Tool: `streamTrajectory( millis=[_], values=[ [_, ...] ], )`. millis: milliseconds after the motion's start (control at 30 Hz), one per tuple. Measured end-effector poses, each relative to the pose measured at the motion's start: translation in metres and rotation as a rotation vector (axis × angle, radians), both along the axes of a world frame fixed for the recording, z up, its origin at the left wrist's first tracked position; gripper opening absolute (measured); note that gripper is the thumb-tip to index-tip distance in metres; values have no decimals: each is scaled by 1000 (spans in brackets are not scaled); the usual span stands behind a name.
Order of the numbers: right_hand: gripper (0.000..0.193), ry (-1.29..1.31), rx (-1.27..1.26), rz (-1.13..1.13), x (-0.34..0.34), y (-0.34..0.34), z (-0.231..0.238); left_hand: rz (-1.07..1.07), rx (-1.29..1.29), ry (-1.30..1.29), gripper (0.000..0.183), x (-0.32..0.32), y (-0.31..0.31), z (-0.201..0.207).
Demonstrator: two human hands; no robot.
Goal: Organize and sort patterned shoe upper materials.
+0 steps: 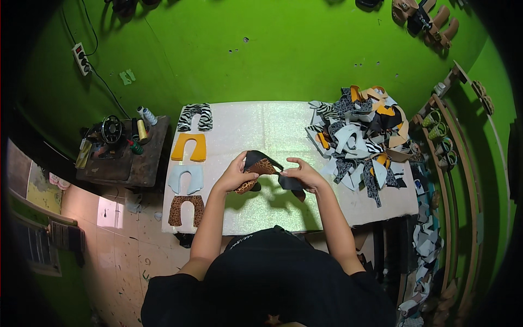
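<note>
Above the table's near half, both hands hold up a curved shoe-upper piece (262,165) with a brown-and-black animal print and black parts. My left hand (234,175) is closed on its printed left end, thumb in front. At the black right end, my right hand (305,176) pinches the material between thumb and fingers. Along the table's left edge lie U-shaped pieces in a column: zebra-striped pieces (185,117), orange pieces (180,148), pale grey-blue pieces (177,181) and leopard-print pieces (176,212). The nearest to my left hand are the lower ones.
The pale shiny table (245,122) carries a heap of mixed offcuts (348,139) on its right. A sewing machine (111,131) and thread spools (143,131) stand on a dark bench at left. Sandals sit on a wooden rack (447,180) at right. More scraps (426,242) lie below.
</note>
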State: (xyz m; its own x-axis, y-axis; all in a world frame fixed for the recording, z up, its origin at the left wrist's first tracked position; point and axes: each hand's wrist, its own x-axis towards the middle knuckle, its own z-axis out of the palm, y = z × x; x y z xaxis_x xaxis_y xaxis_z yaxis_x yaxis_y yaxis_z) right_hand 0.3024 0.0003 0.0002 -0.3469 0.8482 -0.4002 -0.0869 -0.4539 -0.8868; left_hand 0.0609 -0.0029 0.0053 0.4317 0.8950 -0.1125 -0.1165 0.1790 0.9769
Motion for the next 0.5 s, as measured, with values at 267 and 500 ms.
streamTrajectory(
  millis=[267, 500],
  values=[
    [78, 0, -274, 296, -7, -10, 0, 21, 54, -138, 69, 16, 3, 9],
    [67, 87, -123, 420, 16, -1, -22, -28, 45, -90, 70, 37, 3, 15]
  ],
)
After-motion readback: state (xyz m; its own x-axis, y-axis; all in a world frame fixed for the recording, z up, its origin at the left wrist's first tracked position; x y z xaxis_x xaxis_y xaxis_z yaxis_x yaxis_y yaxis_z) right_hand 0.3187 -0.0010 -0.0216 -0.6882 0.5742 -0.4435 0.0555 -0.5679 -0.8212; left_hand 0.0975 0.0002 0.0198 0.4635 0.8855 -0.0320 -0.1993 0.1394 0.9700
